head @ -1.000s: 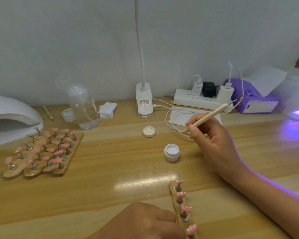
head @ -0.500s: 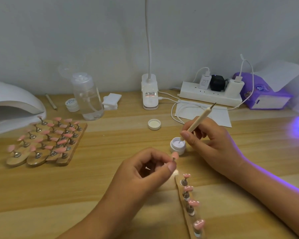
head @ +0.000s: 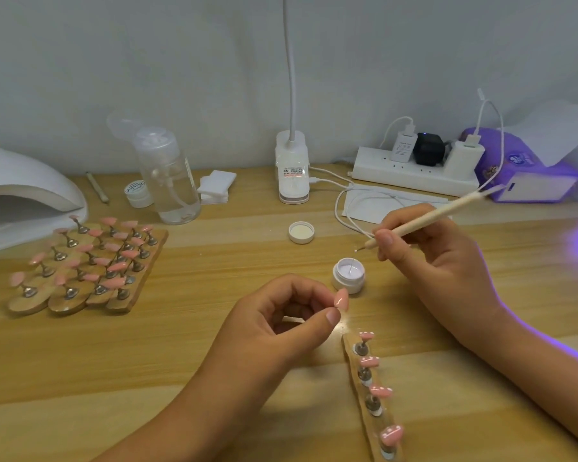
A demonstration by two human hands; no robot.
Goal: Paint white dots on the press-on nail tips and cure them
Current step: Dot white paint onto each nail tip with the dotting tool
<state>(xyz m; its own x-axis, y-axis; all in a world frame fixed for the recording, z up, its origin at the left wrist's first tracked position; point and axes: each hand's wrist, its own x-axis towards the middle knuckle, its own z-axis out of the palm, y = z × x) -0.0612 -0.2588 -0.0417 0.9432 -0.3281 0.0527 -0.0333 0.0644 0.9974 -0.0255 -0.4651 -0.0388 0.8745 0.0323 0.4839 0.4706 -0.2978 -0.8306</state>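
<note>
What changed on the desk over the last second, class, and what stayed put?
The left hand rose from beside the wooden strip and now pinches a pink nail tip. The right hand dipped the dotting tool into the white gel jar, then lifted it out. The jar, its lid and the strip stayed put.

I had four pink tips [head: 369,361] on one strip [head: 348,343], one tip [head: 341,299] in my left hand [head: 281,315], one open jar [head: 348,276], one lid [head: 301,232].
</note>
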